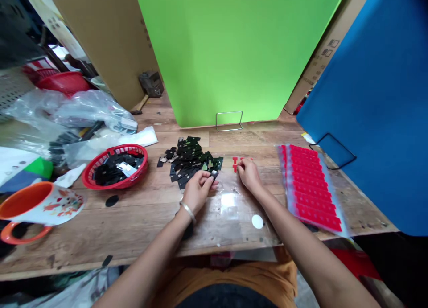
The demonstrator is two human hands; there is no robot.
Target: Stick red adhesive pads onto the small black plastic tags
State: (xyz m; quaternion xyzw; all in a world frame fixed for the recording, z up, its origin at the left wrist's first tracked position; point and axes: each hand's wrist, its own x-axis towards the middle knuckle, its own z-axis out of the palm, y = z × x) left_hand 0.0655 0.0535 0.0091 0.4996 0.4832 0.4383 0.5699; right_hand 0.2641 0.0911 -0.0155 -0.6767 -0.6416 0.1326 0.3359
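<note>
My left hand [197, 190], with a bangle on the wrist, pinches a small flat black piece [214, 175] at the near right edge of a loose pile of similar black pieces [189, 158]. To its right, my right hand [249, 174] has its fingers closed at a few small red T-shaped pieces [235, 159] lying on the table. Whatever is between those fingertips is hidden. Below both hands lies a clear plastic sheet [214, 223], with a white disc [257, 221] on it.
A red basket [142, 172] of black pieces and an orange-and-white mug [63, 207] stand on the left. Plastic sheets with red pieces [310, 187] lie at the right. Behind rises a green board [234, 54] with a wire stand [229, 121]; a blue board [377, 121] leans at right.
</note>
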